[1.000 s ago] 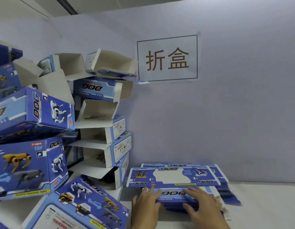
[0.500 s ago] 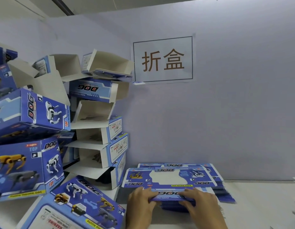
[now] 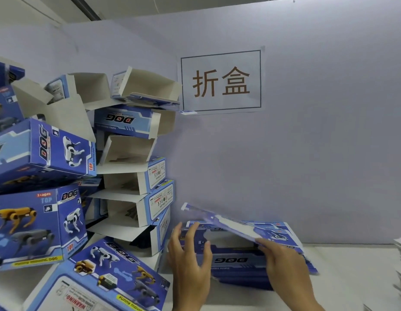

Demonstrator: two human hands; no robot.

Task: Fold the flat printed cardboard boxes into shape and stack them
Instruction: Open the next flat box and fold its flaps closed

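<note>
- Pale lilac wall (image 3: 307, 153) behind our white table (image 3: 352, 277) carries a white paper sign with brown characters (image 3: 221, 80).
- Folded blue printed cardboard boxes (image 3: 132, 187) pile up at left.
- Our right hand (image 3: 282, 263) pinches one flat blue printed box blank (image 3: 228, 225), tilted above the stack of flat blue blanks (image 3: 244, 265).
- Our left hand (image 3: 190, 261) hovers beside it, fingers spread.

I see folded boxes (image 3: 127, 176) piled at frame left, the flat stack (image 3: 251, 261) on the desk (image 3: 352, 277) at lower centre, the sign (image 3: 221, 80) on the wall above.
</note>
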